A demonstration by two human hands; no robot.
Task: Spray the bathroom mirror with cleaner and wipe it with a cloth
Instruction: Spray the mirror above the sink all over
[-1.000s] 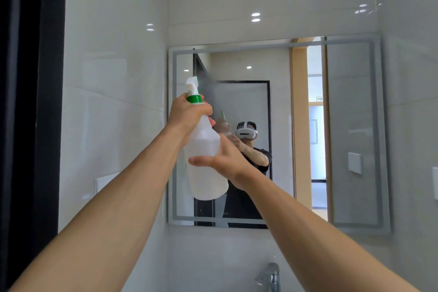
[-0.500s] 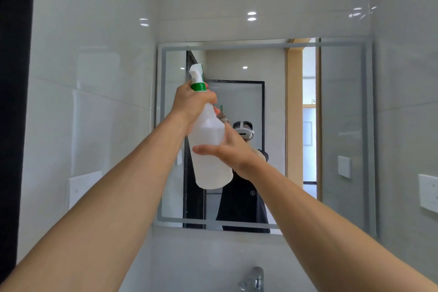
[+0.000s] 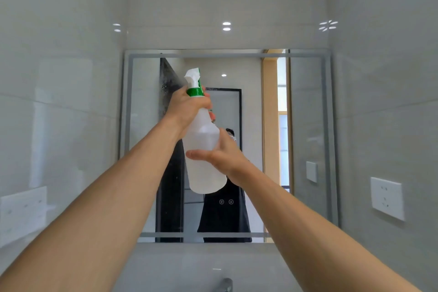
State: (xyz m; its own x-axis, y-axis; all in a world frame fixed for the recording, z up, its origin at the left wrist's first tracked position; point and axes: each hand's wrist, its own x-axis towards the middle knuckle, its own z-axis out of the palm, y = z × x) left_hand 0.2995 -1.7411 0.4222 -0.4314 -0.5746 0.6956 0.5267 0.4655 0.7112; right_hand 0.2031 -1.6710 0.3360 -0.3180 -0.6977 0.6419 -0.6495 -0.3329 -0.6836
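Fingers (image 3: pixel 206 98) of the left hand (image 3: pixel 187 111) curl round the narrow neck of the spray bottle (image 3: pixel 205 161), just under its green collar, gripping it with the white trigger head poking up above the knuckles. Those of the right hand (image 3: pixel 222 155) lie fairly straight, spread a little, with the thumb stretched flat across the near face of the bottle's body; this hand steadies the bottle from the side rather than closing round it. Both arms are bare and reach up from the lower corners of the view.

That bottle is translucent, frosted plastic, rounded at the shoulder and base, upright and held up in front of the mirror's middle; whether it touches the glass cannot be told. No label shows on it.

Behind it, the mirror (image 3: pixel 305 106) is a rectangle with a pale frosted band running just inside its edges. A patch of fine mist or droplets clouds the glass towards its upper left, beside the nozzle. Two small round symbols sit near the lower edge, too small to read.

Glossy grey tiles (image 3: pixel 59 78) cover the walls. A white wall socket (image 3: pixel 387 198) sits right of the mirror, and the top of a metal tap (image 3: pixel 225 284) shows below.
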